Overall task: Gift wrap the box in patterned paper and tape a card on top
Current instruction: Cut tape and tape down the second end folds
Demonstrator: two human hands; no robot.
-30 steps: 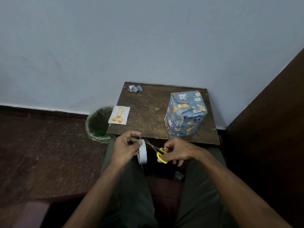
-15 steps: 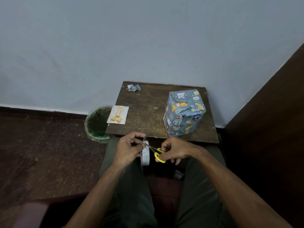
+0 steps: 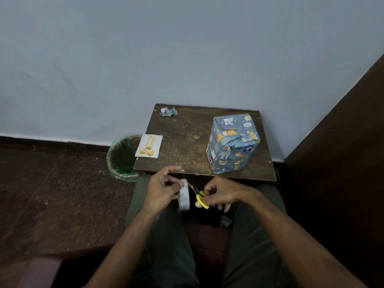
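Observation:
The box (image 3: 232,144), wrapped in blue paper with animal prints, stands on the right side of a small brown table (image 3: 187,140). A white card (image 3: 148,145) with gold ornaments lies at the table's left edge. Below the table's front edge, over my lap, my left hand (image 3: 162,190) grips a white tape roll (image 3: 184,197) and pinches a strip pulled from it. My right hand (image 3: 223,194) holds yellow-handled scissors (image 3: 201,199), their blades pointing up-left at the tape strip.
A crumpled scrap of wrapping paper (image 3: 168,111) lies at the table's back left corner. A green-lined bin (image 3: 122,157) stands on the floor left of the table. A dark wooden panel (image 3: 342,142) rises at the right; the wall is close behind.
Both hands stayed over my lap with the tape roll and scissors. The scissor blades shifted slightly against the tape strip; the box and card did not move.

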